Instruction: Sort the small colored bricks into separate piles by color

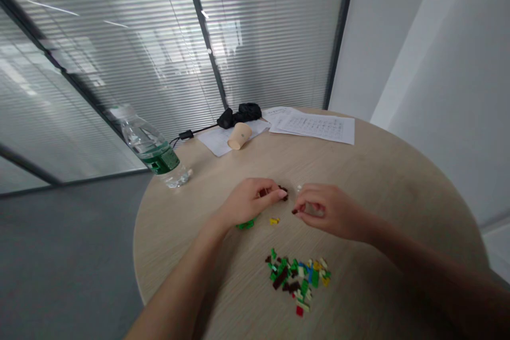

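Observation:
My left hand (253,199) reaches over the middle of the round table, thumb and fingers closed on a small dark brown toy brick piece (285,197). To its right, my right hand (329,210) pinches a tiny brown brick (294,211) between thumb and fingertip. A short gap separates the two hands. Green bricks (245,224) lie beside my left wrist, partly hidden by it. A small yellow brick piece (274,221) rests between the hands, nearer to me. Closer still is a loose pile of mixed bricks (314,278) in green, brown, blue, yellow, cream and red.
At the table's left edge stands a plastic bottle (159,158) with a green label. A paper cup (239,136) lies on its side at the back, near a black bundle (249,112) with a cable. Printed sheets (319,126) lie along the far edge, before glass and blinds.

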Available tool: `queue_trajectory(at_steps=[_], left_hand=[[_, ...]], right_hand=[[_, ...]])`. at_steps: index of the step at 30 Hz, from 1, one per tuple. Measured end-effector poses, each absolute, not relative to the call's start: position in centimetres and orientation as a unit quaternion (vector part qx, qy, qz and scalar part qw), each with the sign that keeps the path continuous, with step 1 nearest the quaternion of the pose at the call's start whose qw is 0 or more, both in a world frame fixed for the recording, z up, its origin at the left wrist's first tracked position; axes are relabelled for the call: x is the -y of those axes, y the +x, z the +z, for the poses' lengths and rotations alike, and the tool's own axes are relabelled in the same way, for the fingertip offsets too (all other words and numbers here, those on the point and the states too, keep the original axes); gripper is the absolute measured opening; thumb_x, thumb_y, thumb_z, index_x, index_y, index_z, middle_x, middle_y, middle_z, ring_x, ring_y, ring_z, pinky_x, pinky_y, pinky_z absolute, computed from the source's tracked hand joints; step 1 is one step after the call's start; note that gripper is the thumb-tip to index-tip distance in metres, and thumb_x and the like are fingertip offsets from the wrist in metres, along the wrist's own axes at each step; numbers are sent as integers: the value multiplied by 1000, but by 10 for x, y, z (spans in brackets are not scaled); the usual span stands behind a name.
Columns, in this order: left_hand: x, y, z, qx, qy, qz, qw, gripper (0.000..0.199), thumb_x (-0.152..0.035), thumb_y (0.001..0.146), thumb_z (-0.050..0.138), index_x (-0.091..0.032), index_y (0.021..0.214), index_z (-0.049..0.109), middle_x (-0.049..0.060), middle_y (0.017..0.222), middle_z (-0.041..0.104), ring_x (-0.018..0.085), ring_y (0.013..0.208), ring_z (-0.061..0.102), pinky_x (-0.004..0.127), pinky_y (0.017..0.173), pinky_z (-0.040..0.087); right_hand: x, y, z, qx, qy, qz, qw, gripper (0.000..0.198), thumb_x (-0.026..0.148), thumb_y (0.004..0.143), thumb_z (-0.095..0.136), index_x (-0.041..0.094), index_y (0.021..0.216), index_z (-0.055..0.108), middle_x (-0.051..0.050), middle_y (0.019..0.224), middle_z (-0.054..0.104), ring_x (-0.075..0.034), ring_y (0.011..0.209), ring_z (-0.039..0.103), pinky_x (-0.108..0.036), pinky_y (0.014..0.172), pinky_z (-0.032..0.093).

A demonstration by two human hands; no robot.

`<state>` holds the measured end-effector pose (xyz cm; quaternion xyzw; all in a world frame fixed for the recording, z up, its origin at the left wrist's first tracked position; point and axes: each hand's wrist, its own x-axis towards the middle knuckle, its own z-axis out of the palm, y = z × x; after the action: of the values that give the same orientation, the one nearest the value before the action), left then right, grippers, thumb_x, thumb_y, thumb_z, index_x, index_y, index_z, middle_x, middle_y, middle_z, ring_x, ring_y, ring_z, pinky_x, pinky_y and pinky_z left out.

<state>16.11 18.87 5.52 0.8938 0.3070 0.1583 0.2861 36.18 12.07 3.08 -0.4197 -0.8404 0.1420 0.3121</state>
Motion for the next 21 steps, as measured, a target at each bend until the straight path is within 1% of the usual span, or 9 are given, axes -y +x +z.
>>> queue_trajectory(at_steps=[2, 5, 8, 10, 12, 14, 16, 18, 21], left_hand=[[-184, 168, 51, -290, 899, 143, 294, 39, -47, 87, 42, -15, 72, 59, -3, 60, 51, 9, 55, 43, 20, 51, 30], [-179, 177, 45, -282, 908, 137, 277, 38, -46, 86, 46, -14, 70, 58, -3, 59, 50, 8, 55, 42, 20, 50, 29], [-178, 179, 42, -278, 914, 137, 261, 33, -41, 87, 47, -15, 70, 58, -3, 60, 51, 8, 55, 43, 20, 51, 30], [-180, 178, 42, -282, 918, 133, 244, 29, -36, 88, 46, -15, 73, 59, -3, 62, 53, 8, 56, 45, 20, 52, 32], [-183, 176, 42, -294, 924, 137, 203, 23, -32, 88, 47, -17, 80, 62, -2, 69, 58, 10, 61, 48, 21, 56, 35], [-189, 173, 40, -305, 930, 155, 134, 20, -30, 88, 49, -19, 85, 64, 1, 77, 61, 13, 71, 52, 24, 64, 38], [-195, 171, 37, -315, 931, 178, 51, 19, -30, 88, 50, -20, 88, 66, 3, 83, 61, 16, 80, 51, 27, 71, 39], [-201, 169, 32, -327, 925, 192, -15, 19, -31, 87, 51, -22, 91, 67, 4, 87, 60, 18, 84, 50, 29, 73, 39], [-205, 170, 25, -340, 917, 198, -64, 18, -32, 86, 53, -26, 94, 68, 4, 92, 58, 19, 86, 48, 31, 73, 38]], right_hand=[[-124, 365, 30, 836, -434, 85, 325, 5, 15, 76, 57, 16, 77, 62, -1, 71, 59, -11, 62, 51, -22, 59, 38], [-126, 366, 28, 844, -429, 37, 318, 6, 17, 78, 56, 17, 74, 60, -1, 70, 59, -13, 67, 53, -23, 62, 38], [-125, 364, 26, 847, -427, 19, 315, 8, 18, 80, 55, 17, 75, 61, -2, 71, 59, -13, 66, 53, -23, 61, 38], [-126, 364, 26, 843, -431, 26, 321, 7, 18, 79, 56, 16, 76, 61, -2, 73, 60, -12, 65, 53, -23, 61, 38], [-126, 365, 28, 834, -444, 49, 323, 6, 17, 79, 56, 17, 76, 62, -1, 74, 61, -11, 64, 52, -22, 61, 38], [-126, 367, 31, 837, -447, 86, 305, 7, 18, 79, 57, 17, 75, 63, -1, 73, 61, -11, 63, 52, -22, 61, 38], [-123, 368, 34, 859, -418, 143, 259, 8, 18, 78, 57, 16, 73, 64, -1, 71, 61, -11, 63, 52, -22, 61, 39], [-120, 369, 36, 885, -364, 210, 202, 8, 18, 76, 59, 15, 73, 66, -1, 69, 61, -10, 62, 53, -21, 60, 39], [-116, 367, 35, 898, -303, 283, 147, 7, 16, 74, 61, 14, 73, 68, -1, 66, 62, -10, 60, 53, -20, 59, 40]])
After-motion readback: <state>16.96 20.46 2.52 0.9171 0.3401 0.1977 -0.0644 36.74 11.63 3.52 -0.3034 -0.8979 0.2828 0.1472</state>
